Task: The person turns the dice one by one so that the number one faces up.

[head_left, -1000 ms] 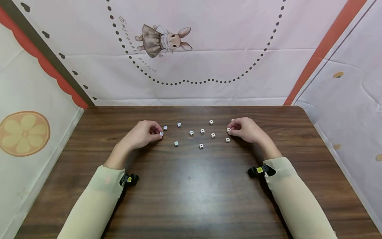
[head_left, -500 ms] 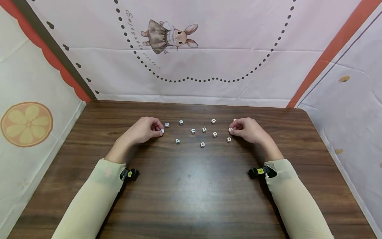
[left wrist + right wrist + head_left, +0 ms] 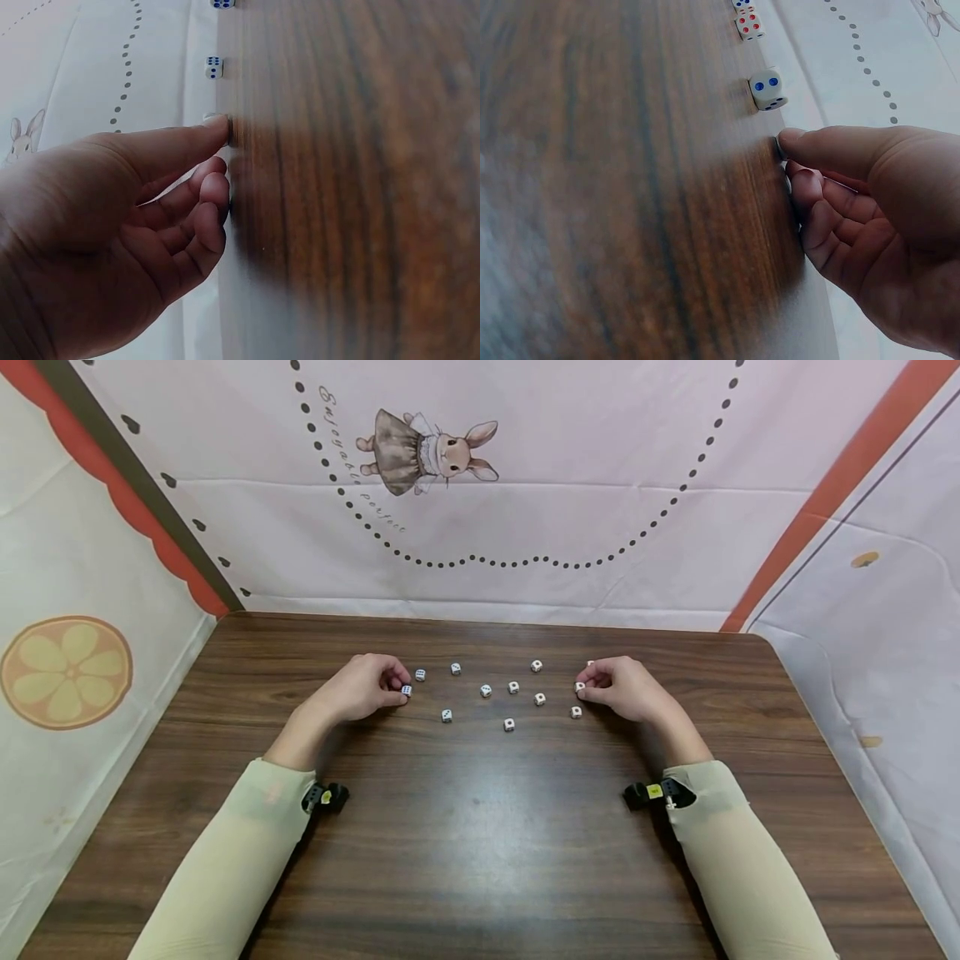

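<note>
At the left end of a loose scatter of small white dice, my left hand point(image 3: 363, 687) pinches a die point(image 3: 407, 691) between thumb and fingers. Six-pip marks show on its top. My right hand point(image 3: 622, 687) pinches another die point(image 3: 580, 687) at the right end of the scatter; a single dark pip faces up. Both held dice are at the tabletop. In the left wrist view the thumb point(image 3: 180, 146) mostly covers the die. The right wrist view likewise shows only a sliver of the die under the thumb point(image 3: 832, 146). Near the left fingertips lies a die point(image 3: 420, 675).
Several dice lie between the hands, among them a die point(image 3: 447, 716) at front left and a die point(image 3: 509, 725) nearer the middle. One die point(image 3: 576, 712) sits just in front of the right fingers; another point(image 3: 590, 663) is partly hidden behind them. Printed cloth point(image 3: 570, 510) hangs behind the brown table point(image 3: 480, 843).
The head view has shifted slightly. Both hands stay at the same dice, and the left die appears turned a little. The other dice keep their places on the table.
</note>
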The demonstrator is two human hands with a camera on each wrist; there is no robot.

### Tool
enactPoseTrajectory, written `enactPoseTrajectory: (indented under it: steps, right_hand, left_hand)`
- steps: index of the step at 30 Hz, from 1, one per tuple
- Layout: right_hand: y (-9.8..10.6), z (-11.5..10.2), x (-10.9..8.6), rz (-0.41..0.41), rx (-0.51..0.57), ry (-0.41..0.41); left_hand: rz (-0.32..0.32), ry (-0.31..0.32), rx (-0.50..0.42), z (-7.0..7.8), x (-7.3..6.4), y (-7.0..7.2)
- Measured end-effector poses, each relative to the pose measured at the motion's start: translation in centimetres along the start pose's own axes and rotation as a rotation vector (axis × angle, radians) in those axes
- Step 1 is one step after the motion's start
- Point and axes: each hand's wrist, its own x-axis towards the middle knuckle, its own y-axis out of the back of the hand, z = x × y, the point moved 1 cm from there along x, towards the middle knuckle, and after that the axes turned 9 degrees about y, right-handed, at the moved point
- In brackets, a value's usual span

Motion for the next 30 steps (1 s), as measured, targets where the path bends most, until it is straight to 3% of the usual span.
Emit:
enactPoseTrajectory:
  steps: [11, 16, 30]
  right_hand:
    - [0.1, -0.1, -0.1, -0.003, 0.002, -0.005]
    - [0.1, -0.2, -0.1, -0.001, 0.004, 0.000]
    - [-0.1, 0.1, -0.1, 0.004, -0.001, 0.007]
  left_hand:
    - [0.018, -0.067, 0.046, 0.4, 0.6, -0.3]
    - [0.024, -0.039, 0.011, 0.4, 0.6, 0.2]
    - [0.071, 0.002, -0.019, -1.2, 1.5, 1.1]
